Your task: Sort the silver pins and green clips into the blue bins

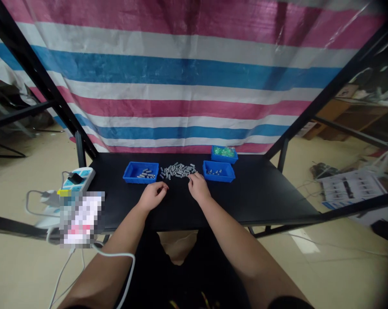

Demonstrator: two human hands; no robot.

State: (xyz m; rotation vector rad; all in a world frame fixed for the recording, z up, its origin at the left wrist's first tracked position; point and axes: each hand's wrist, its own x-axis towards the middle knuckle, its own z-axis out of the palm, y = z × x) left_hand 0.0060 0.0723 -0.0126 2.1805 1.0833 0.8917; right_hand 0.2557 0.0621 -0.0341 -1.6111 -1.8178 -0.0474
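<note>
A pile of small grey metal cylinders (177, 171) lies on the black table between two blue bins. My right hand (199, 187) is at the pile's right edge, its fingers bent and closed at the cylinders. Whether a cylinder is between those fingertips is too small to tell. My left hand (152, 196) is closed just in front of the left blue bin (126, 176), with thumb and fingers together; anything inside is hidden. Several grey cylinders lie in that left bin. A few small metal pieces sit in the right blue bin (227, 175).
Behind the right bin stands another blue bin (215, 158) with green bagged contents. A power strip (82, 177) and a blurred-out device (80, 221) with white cables are at the left. A striped sheet (187, 103) hangs behind the table (261, 197), between black frame posts.
</note>
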